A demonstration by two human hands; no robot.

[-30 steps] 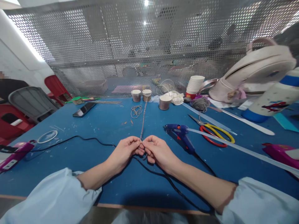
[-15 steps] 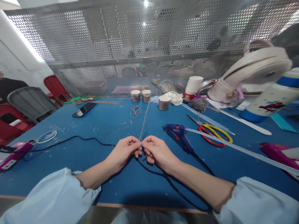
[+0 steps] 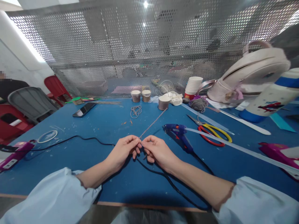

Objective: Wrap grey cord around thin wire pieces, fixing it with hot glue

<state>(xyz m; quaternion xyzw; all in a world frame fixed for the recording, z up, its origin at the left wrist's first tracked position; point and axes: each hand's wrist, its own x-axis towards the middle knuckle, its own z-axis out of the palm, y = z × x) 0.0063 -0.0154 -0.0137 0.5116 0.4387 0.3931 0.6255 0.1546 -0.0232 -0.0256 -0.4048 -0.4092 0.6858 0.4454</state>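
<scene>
My left hand (image 3: 125,150) and my right hand (image 3: 156,150) meet thumb to thumb over the blue table (image 3: 98,155), both pinched on the near end of a thin twisted stick (image 3: 153,123). The stick slants away to the upper right, towards a small paper cup (image 3: 163,102). A black cable (image 3: 163,176) runs on the table under both hands. A blue glue gun (image 3: 180,133) lies just right of my right hand, with a long clear glue stick (image 3: 235,147) pointing off to the right.
Yellow and red scissors (image 3: 213,133), a grey yarn ball (image 3: 198,104), stacked cups (image 3: 194,85), a pink bag (image 3: 252,73) and a white-blue bottle (image 3: 271,99) fill the right. A phone (image 3: 84,109), a wire ring (image 3: 47,136) and a magenta tool (image 3: 14,153) lie left. Perforated screen behind.
The far end of the stick has swung to the right, from pointing straight away to slanting towards the cup. Both hands stayed in place, still pinching its near end.
</scene>
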